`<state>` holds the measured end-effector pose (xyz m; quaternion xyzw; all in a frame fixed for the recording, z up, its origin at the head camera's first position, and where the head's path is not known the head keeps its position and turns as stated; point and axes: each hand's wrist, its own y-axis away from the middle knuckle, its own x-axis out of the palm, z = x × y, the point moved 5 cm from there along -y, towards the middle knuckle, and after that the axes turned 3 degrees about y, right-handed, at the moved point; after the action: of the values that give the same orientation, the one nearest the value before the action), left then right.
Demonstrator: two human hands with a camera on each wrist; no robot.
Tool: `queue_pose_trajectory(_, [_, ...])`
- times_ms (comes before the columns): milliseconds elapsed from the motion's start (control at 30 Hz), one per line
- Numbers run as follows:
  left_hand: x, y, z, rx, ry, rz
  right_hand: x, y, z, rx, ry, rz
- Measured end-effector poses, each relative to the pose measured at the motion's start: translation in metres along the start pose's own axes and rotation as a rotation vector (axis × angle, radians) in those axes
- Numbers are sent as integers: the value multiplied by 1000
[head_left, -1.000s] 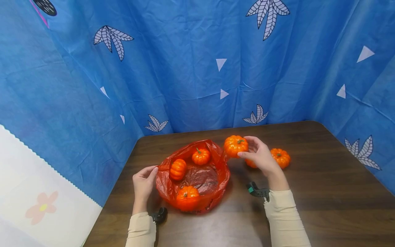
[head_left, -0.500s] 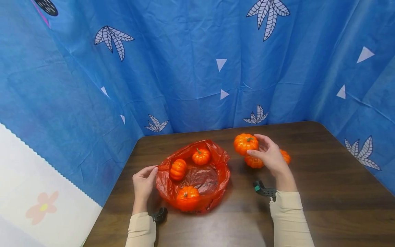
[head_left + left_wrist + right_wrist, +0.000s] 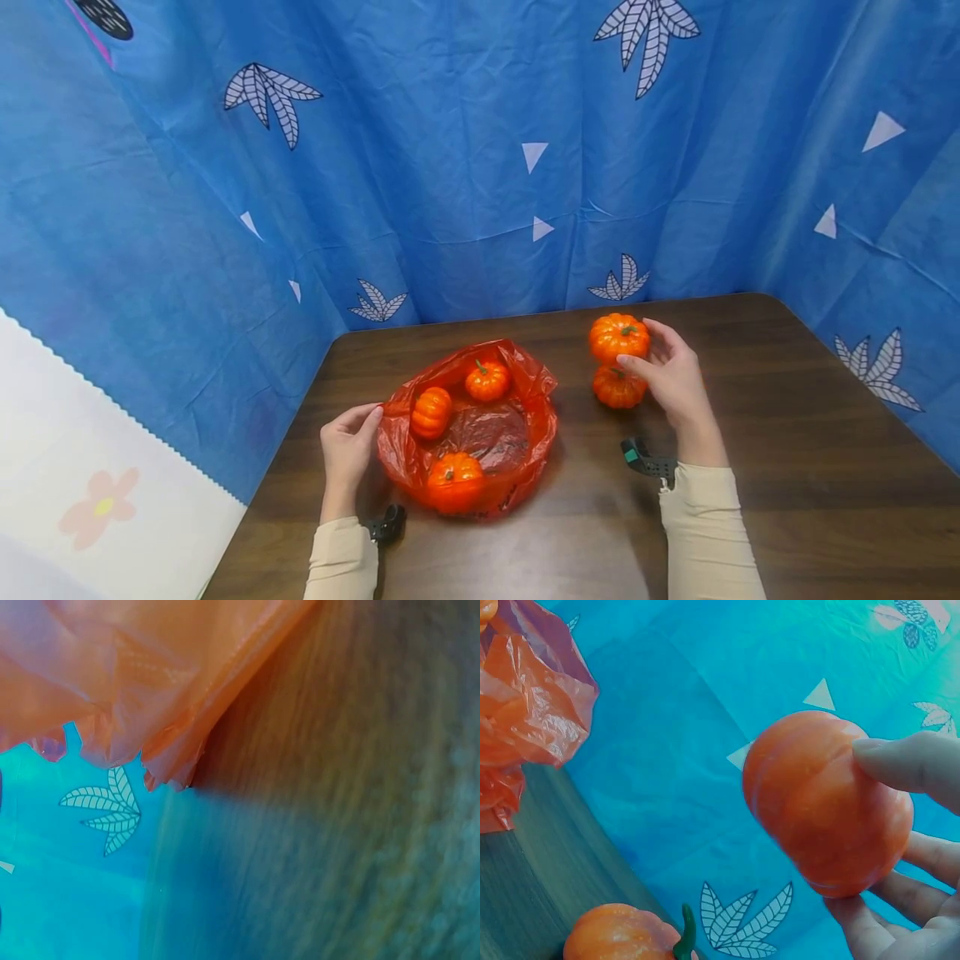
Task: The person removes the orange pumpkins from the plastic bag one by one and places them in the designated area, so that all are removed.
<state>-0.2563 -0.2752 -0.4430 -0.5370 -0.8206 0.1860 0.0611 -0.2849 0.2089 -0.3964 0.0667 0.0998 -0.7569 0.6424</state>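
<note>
My right hand (image 3: 671,375) holds a small orange toy pumpkin (image 3: 618,337) between thumb and fingers, raised off the table. Close up in the right wrist view, that pumpkin has its smooth ribbed side showing. A second pumpkin (image 3: 619,388) with a green stem sits on the table just under it. My left hand (image 3: 349,442) pinches the left rim of a red plastic bag (image 3: 397,467), whose mouth is spread wide. Inside the bag lie three pumpkins: one at the back (image 3: 487,381), one at the left (image 3: 431,413) and one at the front (image 3: 455,479).
The dark wooden table (image 3: 570,542) ends at a blue curtain (image 3: 465,167) with white leaf and triangle prints. A white cloth (image 3: 112,450) hangs at the left. Each wrist wears a black camera mount, the right one (image 3: 648,460) with a green patch.
My right hand has carried its pumpkin rightward from the bag's rim and slightly upward. The pumpkin farther right on the table is now hidden behind that hand. The left hand stays at the rim.
</note>
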Motion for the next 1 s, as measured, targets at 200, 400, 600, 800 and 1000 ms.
queue_pose_trajectory(200, [0,0,1,-33,-3,3,-6,-1,-4,34,10,-43])
queue_pose_trajectory(400, [1,1,-4,-67,-14,8,-12,-3,-10,54,17,-75])
queue_pose_trajectory(600, [1,0,-3,-88,-10,8,-19,-3,-15,80,-5,-113])
queue_pose_trajectory(800, [0,-2,3,-80,-9,7,-26,-1,-20,103,-13,-156])
queue_pose_trajectory(1000, [2,5,-18,-49,4,16,-31,-2,-24,112,-32,-176])
